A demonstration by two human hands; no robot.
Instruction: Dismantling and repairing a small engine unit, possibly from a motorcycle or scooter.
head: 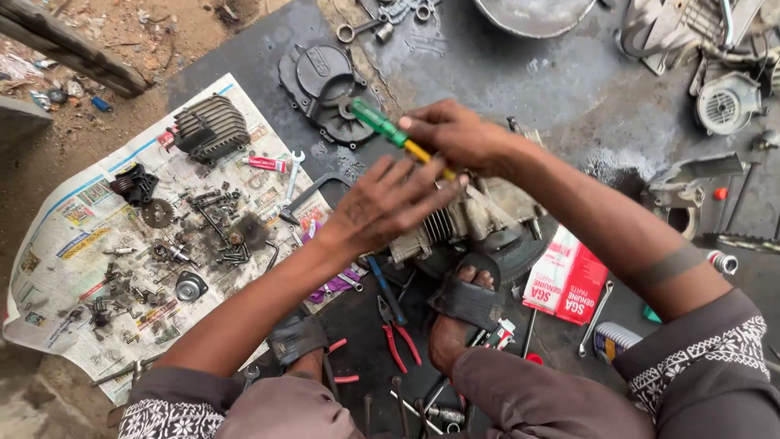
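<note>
right hand (455, 134): fingers closed round a screwdriver with a translucent green and yellow plastic handle (390, 132); handle points far-left, shaft runs down toward the engine and is hidden behind the left hand.
left hand (390, 203): open, fingers spread flat, holds nothing; palm pressed on top of the grey finned metal engine block (455, 223), steadying it.
engine block: scene centre on the dark oily floor (520, 81), just beyond the person's sandalled foot (467, 301).
progress (judged): teardown well along. Black round engine cover (321, 85) is off and lies far of the hands; finned grey cylinder part (211, 126) is off too. Block itself not yet fully apart; hands are on it.
removed parts: bolts, springs, gears and small fittings spread over a sheet of newspaper (57, 268) at left.
tools near: red-handled pliers (398, 337) and a blue-handled tool (382, 284) by the foot; spanner (597, 313) right of it.
packages: flat red-and-white rectangular carton (565, 280) right of the foot, printed side up; small red-and-white tube (264, 163) on the far part of the newspaper; a white ribbed bottle (617, 337) at near right, partly hidden.
far right: pale fan-housing part (727, 102) among other scrap pieces.
</note>
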